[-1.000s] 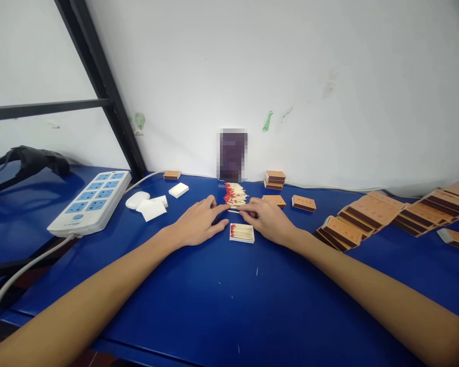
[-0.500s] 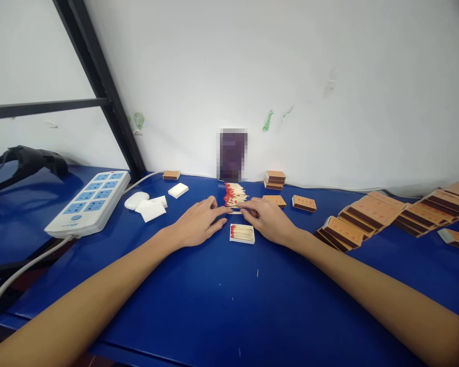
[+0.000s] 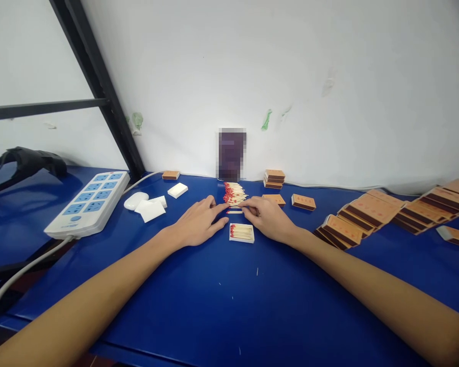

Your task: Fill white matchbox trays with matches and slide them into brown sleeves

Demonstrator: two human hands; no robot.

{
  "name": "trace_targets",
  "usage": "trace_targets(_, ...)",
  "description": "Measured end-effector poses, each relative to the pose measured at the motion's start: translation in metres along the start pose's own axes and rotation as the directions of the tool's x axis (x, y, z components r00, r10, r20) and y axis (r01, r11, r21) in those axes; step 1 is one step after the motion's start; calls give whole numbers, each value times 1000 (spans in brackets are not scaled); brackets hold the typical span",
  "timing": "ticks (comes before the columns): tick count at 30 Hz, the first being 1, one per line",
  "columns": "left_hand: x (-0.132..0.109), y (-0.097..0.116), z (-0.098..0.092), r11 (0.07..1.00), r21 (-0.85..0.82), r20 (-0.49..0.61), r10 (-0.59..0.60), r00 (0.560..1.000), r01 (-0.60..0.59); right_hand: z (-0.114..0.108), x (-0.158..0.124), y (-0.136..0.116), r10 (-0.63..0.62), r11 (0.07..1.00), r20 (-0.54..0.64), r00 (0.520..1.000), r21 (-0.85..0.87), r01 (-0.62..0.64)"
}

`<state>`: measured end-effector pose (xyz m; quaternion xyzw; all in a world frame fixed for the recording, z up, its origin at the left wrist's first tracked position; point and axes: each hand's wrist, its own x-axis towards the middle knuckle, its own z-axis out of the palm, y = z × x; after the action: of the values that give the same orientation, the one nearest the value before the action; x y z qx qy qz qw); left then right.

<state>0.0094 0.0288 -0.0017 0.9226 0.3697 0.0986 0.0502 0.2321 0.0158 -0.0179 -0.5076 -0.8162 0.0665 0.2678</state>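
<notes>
My left hand (image 3: 201,220) rests at the head side of a pile of red-tipped matches (image 3: 235,192). Its index fingertip touches the pile's near edge, and the thumb is spread apart below. Across from it, my right hand (image 3: 271,216) has bent fingers with their tips at the wooden ends of the near matches. Its thumb stands a little apart, and no match shows held in it. One loose match (image 3: 235,212) lies between the hands, just below the pile. Nearer to me sits a white matchbox tray (image 3: 241,240) partly filled with matches, heads to the left.
Matchboxes (image 3: 303,202) lie at the right, with a small stack (image 3: 274,178) by the wall and long overlapping rows (image 3: 375,209) farther right. At the left are a power strip (image 3: 87,204), a white mouse (image 3: 135,200), white paper pieces (image 3: 152,209) and a white box (image 3: 178,190).
Both index fingertips have moved slightly away from me, up to the pile's near edge. The loose match between the hands now shows clear of the fingers.
</notes>
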Motion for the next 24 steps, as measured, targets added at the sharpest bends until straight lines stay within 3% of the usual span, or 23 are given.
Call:
trace_targets(7,0,-1,0,1000,-4,-12,18,1000,-18,-1,-1,-1,13,1000,1,1000,18,-13)
trace_targets(15,-2,-1,0,1000,-10,-15,24,1000,-24,-1,-2,-3,38,999,-79,996,-5,-38)
trace_targets(24,-2,-1,-1,999,-15,-27,46,999,-46,-1,-2,-2,17,1000,-53,998,20,-16)
